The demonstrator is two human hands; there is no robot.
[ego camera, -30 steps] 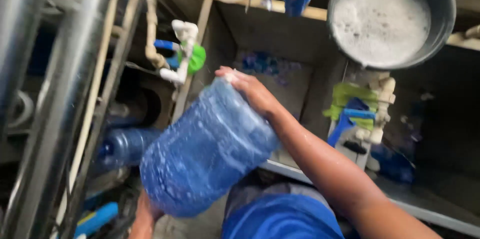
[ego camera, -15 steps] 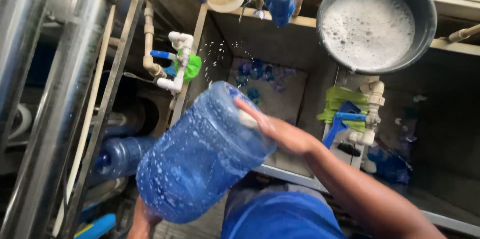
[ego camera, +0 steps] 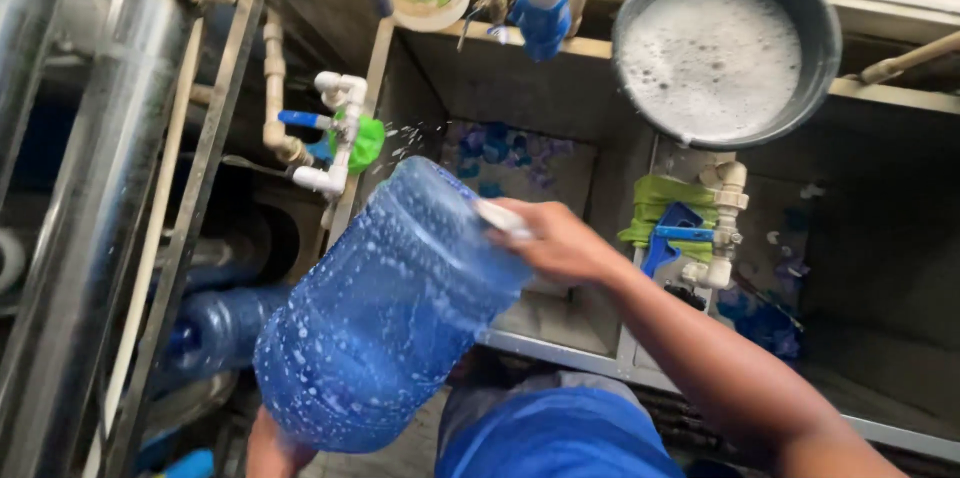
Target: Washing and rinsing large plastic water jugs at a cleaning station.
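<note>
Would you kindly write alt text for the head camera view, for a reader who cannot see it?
A person tilts a large blue water jug, wet and soapy, over a wash basin: right hand at its neck, left hand under its base. A round pan of foamy water sits above.

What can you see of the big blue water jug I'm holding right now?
The blue water jug is a large, translucent blue plastic bottle with ribbed walls, flecked all over with white suds and droplets. It is tilted, neck end up toward the metal wash bay, base down near the person's lap. The right hand covers its mouth, with something white under the fingers. The left hand supports the base from below; only part of it shows. Water droplets spray near the neck.
</note>
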